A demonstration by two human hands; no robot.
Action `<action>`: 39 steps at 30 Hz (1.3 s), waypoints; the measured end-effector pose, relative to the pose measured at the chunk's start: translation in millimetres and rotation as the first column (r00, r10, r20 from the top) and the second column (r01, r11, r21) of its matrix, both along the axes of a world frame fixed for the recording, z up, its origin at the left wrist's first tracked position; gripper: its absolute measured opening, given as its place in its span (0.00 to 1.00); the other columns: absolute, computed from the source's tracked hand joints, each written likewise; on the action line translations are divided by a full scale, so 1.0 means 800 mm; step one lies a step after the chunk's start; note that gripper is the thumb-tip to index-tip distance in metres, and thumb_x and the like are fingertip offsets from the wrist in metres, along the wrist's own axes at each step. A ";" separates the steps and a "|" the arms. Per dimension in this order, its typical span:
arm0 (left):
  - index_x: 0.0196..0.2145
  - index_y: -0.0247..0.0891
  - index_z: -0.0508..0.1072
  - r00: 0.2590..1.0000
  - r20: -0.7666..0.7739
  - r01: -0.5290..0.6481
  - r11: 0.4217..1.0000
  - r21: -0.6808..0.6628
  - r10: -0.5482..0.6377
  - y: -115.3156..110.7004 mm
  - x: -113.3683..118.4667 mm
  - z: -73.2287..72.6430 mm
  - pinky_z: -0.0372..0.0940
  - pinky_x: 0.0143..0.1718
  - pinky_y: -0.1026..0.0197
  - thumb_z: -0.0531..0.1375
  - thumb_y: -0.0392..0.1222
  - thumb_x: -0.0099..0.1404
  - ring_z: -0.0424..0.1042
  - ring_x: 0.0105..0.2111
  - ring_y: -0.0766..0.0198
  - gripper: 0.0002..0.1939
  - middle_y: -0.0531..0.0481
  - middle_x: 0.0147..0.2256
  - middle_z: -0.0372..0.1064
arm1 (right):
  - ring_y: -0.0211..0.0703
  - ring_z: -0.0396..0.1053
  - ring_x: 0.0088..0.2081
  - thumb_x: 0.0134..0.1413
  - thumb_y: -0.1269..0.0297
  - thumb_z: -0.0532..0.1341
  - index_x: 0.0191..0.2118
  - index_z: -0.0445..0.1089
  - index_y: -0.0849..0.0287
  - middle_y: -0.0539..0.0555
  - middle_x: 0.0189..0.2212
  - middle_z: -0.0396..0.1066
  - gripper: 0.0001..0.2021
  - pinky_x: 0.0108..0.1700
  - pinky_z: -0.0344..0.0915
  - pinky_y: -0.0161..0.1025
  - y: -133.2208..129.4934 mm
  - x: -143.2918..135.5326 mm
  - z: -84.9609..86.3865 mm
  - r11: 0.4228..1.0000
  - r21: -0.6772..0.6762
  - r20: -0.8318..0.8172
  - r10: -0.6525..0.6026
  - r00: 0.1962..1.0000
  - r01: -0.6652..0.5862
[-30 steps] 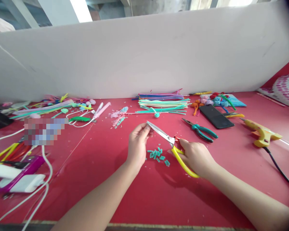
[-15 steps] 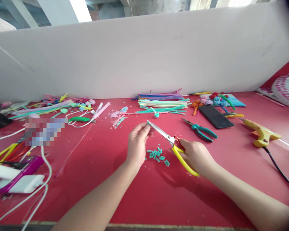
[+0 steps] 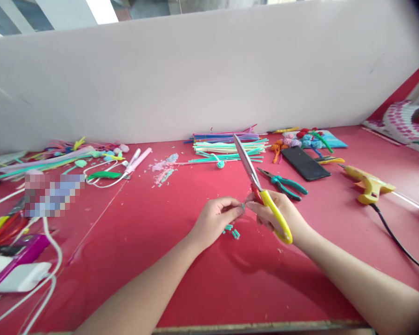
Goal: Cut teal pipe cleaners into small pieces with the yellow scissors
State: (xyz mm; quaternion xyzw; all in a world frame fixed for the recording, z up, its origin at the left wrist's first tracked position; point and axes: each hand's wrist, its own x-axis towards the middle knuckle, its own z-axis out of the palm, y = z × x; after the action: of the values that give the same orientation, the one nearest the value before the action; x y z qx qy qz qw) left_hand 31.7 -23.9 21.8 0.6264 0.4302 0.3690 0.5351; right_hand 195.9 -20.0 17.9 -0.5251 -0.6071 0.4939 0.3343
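Red covers the table (image 3: 181, 298) in the head view, and over its middle my left hand (image 3: 218, 221) pinches a small green piece (image 3: 243, 206) between thumb and fingertips. My right hand (image 3: 282, 211) is curled around the scissors (image 3: 267, 199), blades pointing far and a little left; its fingertips come in from the right, close to the piece, though I cannot tell whether they touch it. More cut green pieces (image 3: 235, 234) lie on the near side of my left fingertips, partly hidden by that hand. So little of the piece shows that I judge it could pop out if I squeeze unevenly. The scissors could tip towards my left hand if my right fingers loosen for finer work, and a low wrist could scatter the cut pieces
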 end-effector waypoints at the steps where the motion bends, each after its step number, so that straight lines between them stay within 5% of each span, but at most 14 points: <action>1: 0.23 0.35 0.68 1.000 -0.016 0.011 1.000 0.008 -0.011 -0.001 0.001 0.000 0.54 0.25 0.67 0.54 0.42 0.55 0.57 0.22 0.72 0.08 0.54 0.20 0.59 | 0.28 0.52 0.12 0.44 0.56 0.54 0.31 0.64 0.59 0.43 0.12 0.56 0.11 0.13 0.49 0.28 0.000 0.000 0.000 1.000 0.004 0.007 0.005 1.000 -0.005; 10: 0.28 0.36 0.69 1.000 -0.028 -0.012 1.000 0.029 0.013 -0.001 0.001 -0.005 0.57 0.27 0.66 0.55 0.41 0.54 0.62 0.25 0.69 0.07 0.51 0.25 0.63 | 0.29 0.54 0.15 0.44 0.59 0.53 0.27 0.63 0.61 0.44 0.13 0.56 0.09 0.15 0.47 0.28 -0.003 -0.004 -0.004 0.995 0.097 0.097 0.019 0.995 -0.029; 18: 0.23 0.37 0.68 0.979 -0.163 -0.081 0.969 0.234 0.121 -0.003 0.002 0.001 0.55 0.24 0.67 0.53 0.41 0.55 0.60 0.23 0.69 0.07 0.53 0.23 0.61 | 0.28 0.53 0.13 0.42 0.63 0.53 0.26 0.61 0.61 0.43 0.12 0.56 0.06 0.15 0.48 0.27 -0.005 -0.007 0.004 0.999 0.022 0.088 0.026 0.996 -0.028; 27: 0.17 0.36 0.60 0.872 -0.346 -0.243 0.921 0.306 0.346 0.020 -0.023 -0.017 0.49 0.19 0.68 0.50 0.49 0.57 0.51 0.17 0.72 0.17 0.58 0.15 0.49 | 0.27 0.52 0.11 0.43 0.60 0.53 0.27 0.62 0.61 0.44 0.12 0.57 0.09 0.13 0.49 0.27 0.000 -0.004 0.000 0.999 0.012 0.081 -0.039 0.996 0.038; 32: 0.30 0.38 0.67 0.930 -0.268 -0.148 0.925 0.351 0.250 0.008 -0.008 -0.003 0.56 0.27 0.66 0.54 0.42 0.55 0.59 0.24 0.70 0.06 0.53 0.26 0.62 | 0.27 0.52 0.11 0.43 0.59 0.53 0.26 0.62 0.61 0.44 0.12 0.56 0.10 0.13 0.48 0.26 0.000 -0.004 0.000 0.999 0.014 0.098 -0.048 0.994 0.047; 35: 0.27 0.38 0.68 0.944 -0.284 -0.052 0.923 0.381 0.170 -0.002 0.002 0.002 0.56 0.28 0.65 0.54 0.41 0.54 0.60 0.25 0.68 0.06 0.52 0.26 0.62 | 0.28 0.53 0.12 0.43 0.58 0.53 0.25 0.62 0.61 0.44 0.12 0.55 0.10 0.13 0.48 0.26 0.000 -0.005 -0.001 1.000 -0.001 0.096 -0.028 0.995 0.028; 39: 0.23 0.38 0.68 0.952 -0.254 -0.063 0.924 0.378 0.169 -0.006 0.006 -0.001 0.54 0.26 0.65 0.54 0.39 0.54 0.60 0.26 0.67 0.05 0.52 0.24 0.61 | 0.28 0.53 0.12 0.43 0.57 0.52 0.25 0.61 0.61 0.44 0.11 0.55 0.11 0.13 0.49 0.27 -0.002 -0.006 -0.003 1.000 -0.009 0.083 -0.010 0.997 0.011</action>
State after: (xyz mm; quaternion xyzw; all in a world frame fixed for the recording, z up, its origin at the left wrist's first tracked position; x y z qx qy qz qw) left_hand 36.8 -28.6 21.1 0.7341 0.4627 0.3809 0.3194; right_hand 190.8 -21.3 15.1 -0.5499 -0.6154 0.4726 0.3090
